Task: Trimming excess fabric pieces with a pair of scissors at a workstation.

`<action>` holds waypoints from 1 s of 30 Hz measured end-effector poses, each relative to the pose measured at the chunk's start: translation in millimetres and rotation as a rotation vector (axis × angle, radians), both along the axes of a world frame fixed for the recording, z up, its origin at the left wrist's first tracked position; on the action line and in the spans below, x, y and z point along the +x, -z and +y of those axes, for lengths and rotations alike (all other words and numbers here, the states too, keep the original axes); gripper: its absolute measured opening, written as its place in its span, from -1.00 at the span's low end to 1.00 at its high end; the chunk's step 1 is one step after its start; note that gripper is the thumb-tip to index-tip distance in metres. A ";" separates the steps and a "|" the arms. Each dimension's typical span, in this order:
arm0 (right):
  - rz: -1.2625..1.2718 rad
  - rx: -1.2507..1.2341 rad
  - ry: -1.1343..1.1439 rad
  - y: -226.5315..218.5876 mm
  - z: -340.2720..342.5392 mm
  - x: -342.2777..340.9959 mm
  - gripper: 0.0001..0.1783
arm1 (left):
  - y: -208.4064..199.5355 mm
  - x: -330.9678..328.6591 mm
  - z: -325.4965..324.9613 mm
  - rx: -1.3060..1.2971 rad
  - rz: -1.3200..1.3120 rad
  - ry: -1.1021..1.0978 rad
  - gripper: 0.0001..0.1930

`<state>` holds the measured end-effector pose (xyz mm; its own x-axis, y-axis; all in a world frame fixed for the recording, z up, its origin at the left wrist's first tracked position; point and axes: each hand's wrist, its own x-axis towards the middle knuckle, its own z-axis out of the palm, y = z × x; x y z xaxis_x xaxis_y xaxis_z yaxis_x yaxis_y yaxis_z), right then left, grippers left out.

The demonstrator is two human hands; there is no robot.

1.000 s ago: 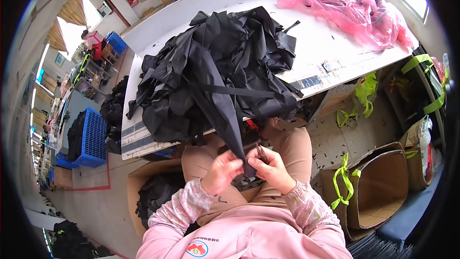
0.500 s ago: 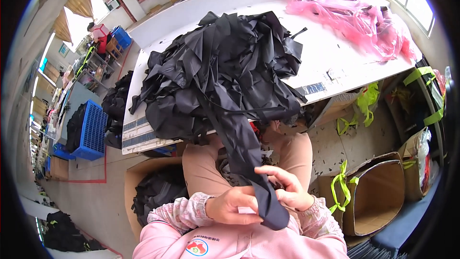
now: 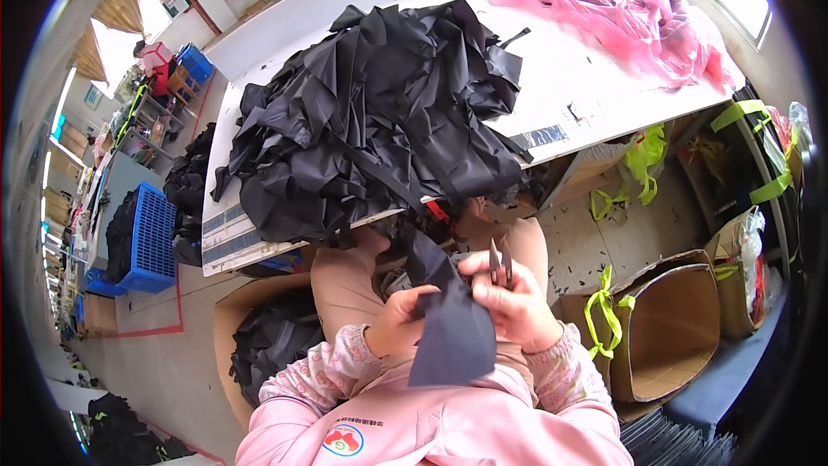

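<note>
Cardboard box (image 3: 246,328) of black fabric scraps (image 3: 276,341) beside left hand (image 3: 398,321).

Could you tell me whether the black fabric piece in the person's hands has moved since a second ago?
Yes. The black fabric piece now hangs lower, toward the chest and farther from the table edge.

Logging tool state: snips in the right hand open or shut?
Shut: the snips blades lie together, points up, above the right hand gripping black fabric.

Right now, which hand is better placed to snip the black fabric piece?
Right. The right hand already grips the snips, blades pointing up just beside the fabric piece. The left hand pinches the piece's edge, so it looks better suited to steadying it.
</note>
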<state>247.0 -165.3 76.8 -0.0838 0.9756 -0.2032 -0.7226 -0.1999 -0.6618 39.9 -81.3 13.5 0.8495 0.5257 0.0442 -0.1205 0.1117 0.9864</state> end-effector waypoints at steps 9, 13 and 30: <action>0.013 -0.276 0.268 106.1 23.7 6.1 -0.68 | 33.3 8.6 1.4 -0.930 0.014 -0.237 -0.63; -0.271 -0.194 0.202 92.5 13.5 -6.9 -0.54 | 39.0 6.3 0.5 -0.867 0.009 -0.298 -0.64; -0.755 0.005 0.476 59.8 19.1 24.8 -0.58 | 18.9 -15.9 28.1 -0.278 -0.003 -0.421 -0.79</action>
